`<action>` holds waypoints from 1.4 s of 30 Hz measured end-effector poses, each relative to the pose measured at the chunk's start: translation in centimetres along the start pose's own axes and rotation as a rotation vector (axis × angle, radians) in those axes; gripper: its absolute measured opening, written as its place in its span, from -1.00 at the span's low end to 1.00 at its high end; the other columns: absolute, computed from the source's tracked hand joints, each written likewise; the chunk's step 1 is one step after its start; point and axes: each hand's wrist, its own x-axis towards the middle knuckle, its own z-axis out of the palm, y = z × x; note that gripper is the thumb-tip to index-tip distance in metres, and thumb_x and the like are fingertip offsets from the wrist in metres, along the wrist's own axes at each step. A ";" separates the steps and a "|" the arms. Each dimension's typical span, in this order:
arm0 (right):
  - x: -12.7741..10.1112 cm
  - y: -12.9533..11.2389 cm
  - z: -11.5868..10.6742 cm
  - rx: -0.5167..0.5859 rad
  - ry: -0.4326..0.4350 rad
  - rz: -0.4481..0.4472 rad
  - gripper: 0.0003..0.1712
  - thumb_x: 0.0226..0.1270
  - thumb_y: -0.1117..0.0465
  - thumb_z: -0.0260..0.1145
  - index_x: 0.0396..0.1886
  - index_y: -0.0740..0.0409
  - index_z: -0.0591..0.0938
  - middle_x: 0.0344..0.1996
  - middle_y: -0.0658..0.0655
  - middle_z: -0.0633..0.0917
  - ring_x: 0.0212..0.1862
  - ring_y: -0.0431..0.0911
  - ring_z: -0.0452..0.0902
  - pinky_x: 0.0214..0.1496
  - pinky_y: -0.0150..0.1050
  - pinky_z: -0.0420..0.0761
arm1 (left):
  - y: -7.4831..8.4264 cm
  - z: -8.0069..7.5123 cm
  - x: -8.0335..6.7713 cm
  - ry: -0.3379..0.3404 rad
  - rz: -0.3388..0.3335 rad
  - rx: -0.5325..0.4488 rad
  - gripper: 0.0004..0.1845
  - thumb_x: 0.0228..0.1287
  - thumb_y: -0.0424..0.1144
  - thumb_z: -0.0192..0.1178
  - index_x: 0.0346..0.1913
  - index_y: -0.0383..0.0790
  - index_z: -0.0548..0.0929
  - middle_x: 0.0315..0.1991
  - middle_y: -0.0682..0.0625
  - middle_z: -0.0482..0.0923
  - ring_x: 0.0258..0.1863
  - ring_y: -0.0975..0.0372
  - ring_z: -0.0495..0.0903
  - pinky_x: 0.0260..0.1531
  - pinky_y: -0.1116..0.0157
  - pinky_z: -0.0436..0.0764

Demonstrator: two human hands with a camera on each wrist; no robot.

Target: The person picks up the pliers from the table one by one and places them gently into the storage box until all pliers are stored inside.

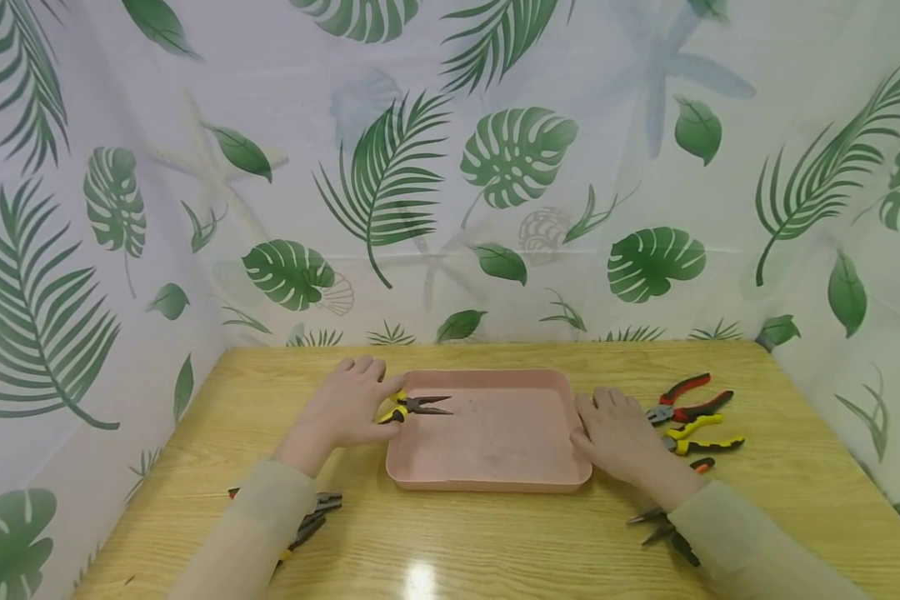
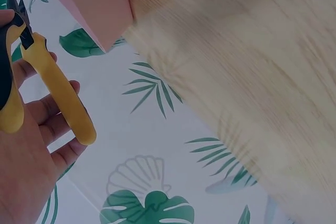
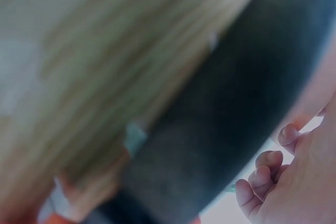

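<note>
Left hand (image 1: pixel 348 404) grips yellow pliers (image 1: pixel 413 405) by the handles, tips over the left side of the pink tray (image 1: pixel 495 437); right hand (image 1: pixel 621 435) touches its right edge, whether gripping I cannot tell.

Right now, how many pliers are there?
6, I think: one pair in the left hand; grey pair and dark pair by the left sleeve; red pair, yellow pair and open pair by the right hand. More may be hidden.

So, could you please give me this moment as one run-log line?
left hand: holds yellow pliers, tips over tray | right hand: at tray's right edge | table: more pliers
</note>
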 end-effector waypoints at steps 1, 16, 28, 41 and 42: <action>0.0 0.1 0.2 -0.002 0.009 -0.004 -0.83 0.46 0.15 0.20 -0.30 0.09 0.42 -0.42 0.11 0.38 -0.35 -0.02 0.19 -0.27 -0.17 0.18 | 0.1 0.0 0.2 0.000 0.001 -0.002 -0.28 0.29 0.27 0.27 0.42 0.00 0.56 0.00 -0.11 0.54 0.03 0.01 0.47 0.10 -0.02 0.47; -0.1 0.1 0.2 -0.001 0.040 -0.016 -0.83 0.44 0.15 0.22 -0.31 0.09 0.43 -0.44 0.10 0.38 -0.37 -0.03 0.20 -0.30 -0.18 0.18 | 1.3 -0.1 2.0 -0.032 0.023 0.001 -0.43 0.36 0.29 0.23 0.24 0.03 0.56 0.01 -0.09 0.54 0.09 0.01 0.49 0.13 -0.02 0.50; -0.1 -0.3 -0.2 0.000 0.049 -0.016 -0.82 0.42 0.17 0.23 -0.33 0.08 0.40 -0.45 0.07 0.33 -0.38 -0.06 0.14 -0.28 -0.21 0.13 | 2.6 0.1 3.4 -0.070 0.048 0.010 -0.41 0.39 0.29 0.21 0.29 0.02 0.53 0.09 -0.09 0.55 0.15 0.02 0.50 0.19 -0.01 0.49; -0.1 0.0 0.2 0.005 0.066 -0.016 -0.84 0.39 0.16 0.23 -0.30 0.08 0.42 -0.43 0.08 0.35 -0.37 -0.06 0.15 -0.29 -0.21 0.14 | 4.1 0.7 5.0 -0.093 0.051 0.015 -0.37 0.35 0.34 0.25 0.32 0.07 0.53 0.11 -0.04 0.55 0.15 0.06 0.48 0.23 0.01 0.48; -0.1 0.0 0.2 0.000 0.075 -0.021 -0.84 0.38 0.16 0.23 -0.31 0.07 0.42 -0.44 0.07 0.35 -0.37 -0.07 0.15 -0.29 -0.22 0.14 | 4.2 0.8 5.1 -0.093 0.052 0.017 -0.37 0.35 0.34 0.25 0.32 0.07 0.53 0.11 -0.04 0.55 0.15 0.06 0.48 0.23 0.02 0.48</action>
